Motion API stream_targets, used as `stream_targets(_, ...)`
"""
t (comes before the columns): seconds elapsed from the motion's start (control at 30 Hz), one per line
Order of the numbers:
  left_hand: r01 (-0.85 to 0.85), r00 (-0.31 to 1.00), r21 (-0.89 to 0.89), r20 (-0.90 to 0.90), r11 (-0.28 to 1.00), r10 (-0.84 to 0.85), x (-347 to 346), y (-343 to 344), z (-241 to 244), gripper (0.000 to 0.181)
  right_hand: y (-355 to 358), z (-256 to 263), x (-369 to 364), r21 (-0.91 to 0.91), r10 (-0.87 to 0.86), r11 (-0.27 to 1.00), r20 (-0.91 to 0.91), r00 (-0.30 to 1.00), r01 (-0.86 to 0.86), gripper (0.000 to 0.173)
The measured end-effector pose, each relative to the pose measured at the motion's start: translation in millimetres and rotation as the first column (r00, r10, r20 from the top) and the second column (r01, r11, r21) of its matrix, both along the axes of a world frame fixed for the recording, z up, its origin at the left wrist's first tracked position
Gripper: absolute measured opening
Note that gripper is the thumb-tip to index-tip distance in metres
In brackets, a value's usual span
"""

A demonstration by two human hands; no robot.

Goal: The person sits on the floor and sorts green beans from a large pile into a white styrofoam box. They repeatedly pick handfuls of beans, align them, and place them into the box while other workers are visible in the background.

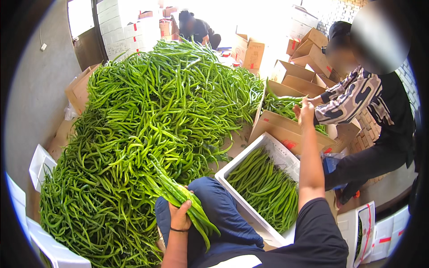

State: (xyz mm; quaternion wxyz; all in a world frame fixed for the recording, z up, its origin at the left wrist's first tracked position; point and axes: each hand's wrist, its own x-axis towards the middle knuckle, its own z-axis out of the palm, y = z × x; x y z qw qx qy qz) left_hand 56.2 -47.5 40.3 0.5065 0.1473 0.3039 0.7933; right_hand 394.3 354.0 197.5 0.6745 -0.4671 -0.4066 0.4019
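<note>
My left hand (181, 214) is closed around a bundle of long green chili peppers (182, 196) above my knees. A huge heap of the same peppers (150, 117) fills the floor in front and to the left. My right hand (305, 114) is raised on the right, over the edge of an open cardboard box and close to a co-worker's hands; a pepper shows near its fingertips, and whether it grips it I cannot tell. Below my right forearm, a white foam box (223, 179) lined with printed paper holds peppers laid side by side.
The open cardboard box (278, 129) of peppers stands behind the foam box, with a co-worker (375, 100) leaning over it at right. More cardboard boxes (313, 50) are piled behind. Another person (197, 28) crouches beyond the heap. White boxes (57, 244) stand at lower left.
</note>
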Motion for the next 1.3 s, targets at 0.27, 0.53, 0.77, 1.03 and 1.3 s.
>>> stream_targets(0.27,-0.034,0.998,-0.062,-0.063,0.998,0.030,-7.2,-6.7,-0.7,0.052,-269.9,-117.6,-88.1,-0.360,0.699,0.543,0.694,0.171,-0.759,0.013)
stream_targets(0.53,-0.038,0.996,0.023,0.077,0.999,0.036,-15.0,-8.3,-4.3,0.040,-439.7,-145.5,-99.8,-0.400,0.859,0.441,0.449,0.248,-0.804,0.023)
stream_targets(0.77,-0.056,0.991,0.236,0.131,0.970,0.025,-65.2,-60.6,5.7,0.057,-449.3,-186.4,-167.4,-0.447,0.772,0.399,0.635,0.030,-0.801,0.040)
stream_targets(1.03,-0.119,0.904,0.575,0.400,0.810,-0.151,-99.7,-132.0,27.3,0.078,-448.7,-172.1,-171.8,-0.359,0.777,0.552,0.548,0.309,-0.753,0.029)
stream_targets(1.3,0.125,0.898,0.575,0.282,0.809,-0.339,-42.2,-102.1,44.4,0.082,-381.6,-35.2,-223.6,-0.078,0.846,0.501,0.251,0.470,-0.862,0.031)
